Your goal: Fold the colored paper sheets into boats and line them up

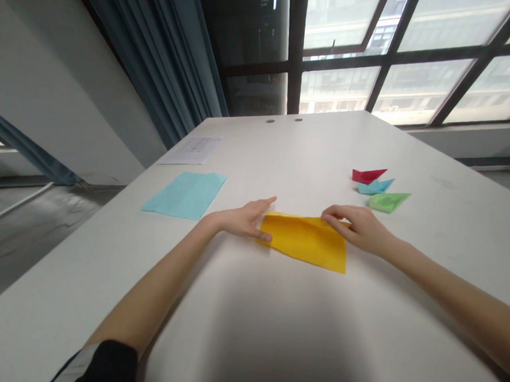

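Observation:
A folded sheet of yellow paper (304, 239) lies in front of me, its long fold along the far side. My left hand (248, 218) rests at its left end with thumb and fingers spread apart, the thumb over the paper's edge. At the upper right, my right hand (356, 225) pinches the paper's far edge between thumb and fingers. Just beyond that hand stand three folded paper boats: a red boat (368, 175), a blue boat (375, 187) and a green boat (389, 202).
Light blue paper (188, 194) lies flat to the left of my left hand. Behind it is a printed white sheet (191, 151) near the left edge of the white table (283, 158). A blue curtain (160, 41) and windows stand past the table.

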Tool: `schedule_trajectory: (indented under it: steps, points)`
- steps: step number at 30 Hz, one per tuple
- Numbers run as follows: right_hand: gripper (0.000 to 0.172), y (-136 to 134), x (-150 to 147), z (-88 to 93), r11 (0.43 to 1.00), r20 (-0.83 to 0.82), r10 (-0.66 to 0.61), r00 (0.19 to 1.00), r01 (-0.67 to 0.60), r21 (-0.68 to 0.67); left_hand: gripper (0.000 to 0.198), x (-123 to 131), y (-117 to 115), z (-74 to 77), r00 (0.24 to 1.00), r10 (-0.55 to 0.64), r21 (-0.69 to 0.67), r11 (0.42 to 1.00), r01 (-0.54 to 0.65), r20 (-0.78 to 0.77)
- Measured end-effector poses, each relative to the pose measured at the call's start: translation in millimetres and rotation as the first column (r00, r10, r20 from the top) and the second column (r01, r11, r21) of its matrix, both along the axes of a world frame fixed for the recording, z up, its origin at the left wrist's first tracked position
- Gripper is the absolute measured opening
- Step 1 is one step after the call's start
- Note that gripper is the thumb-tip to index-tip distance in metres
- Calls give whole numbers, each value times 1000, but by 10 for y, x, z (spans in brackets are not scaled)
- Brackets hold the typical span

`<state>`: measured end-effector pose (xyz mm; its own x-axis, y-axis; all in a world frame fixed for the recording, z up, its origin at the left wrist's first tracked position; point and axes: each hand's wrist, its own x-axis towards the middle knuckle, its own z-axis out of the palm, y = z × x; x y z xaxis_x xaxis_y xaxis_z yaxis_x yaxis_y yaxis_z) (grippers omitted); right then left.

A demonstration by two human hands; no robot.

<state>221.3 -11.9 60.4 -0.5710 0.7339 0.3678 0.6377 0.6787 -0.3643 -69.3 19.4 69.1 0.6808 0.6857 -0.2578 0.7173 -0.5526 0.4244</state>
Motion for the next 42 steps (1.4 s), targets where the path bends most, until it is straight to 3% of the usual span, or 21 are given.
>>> schedule_trajectory:
  steps: [3,6,9,11,16,20,24,29,37,42]
  points:
    - [26,29,38,37,970,-224,-186,957,143,-198,89,-31,-2,22,998,57,36,998,-58,31]
    - [28,144,95,-37,887,-382,-365,849,192,-420,92,-46,16,-42,994,103,82,992,-99,-47]
    - [29,292,174,-195,808,-412,-481,774,209,-551,91,-79,46,-143,980,122,124,987,-103,-157]
    - [31,367,229,-294,775,-333,-501,799,243,-583,90,-112,63,-204,968,149,139,983,-122,-203]
    - [40,424,336,-394,825,-66,-380,923,306,-475,89,-182,96,-258,953,167,160,979,-129,-253]
    - [51,434,372,-414,864,68,-293,954,295,-408,83,-189,114,-201,949,165,191,975,-115,-271]
    - [43,470,394,-461,879,63,-295,954,296,-373,60,-166,139,-180,957,190,285,951,-124,-220]
    - [37,510,437,-531,897,3,-271,962,254,-361,49,-186,196,-257,962,233,340,924,-174,-141]
    - [24,517,448,-544,907,-46,-286,957,255,-336,29,-247,266,-291,962,231,255,930,-263,149]
    - [23,519,454,-541,906,-51,-262,964,227,-356,20,-255,257,-338,922,302,74,942,-328,242]
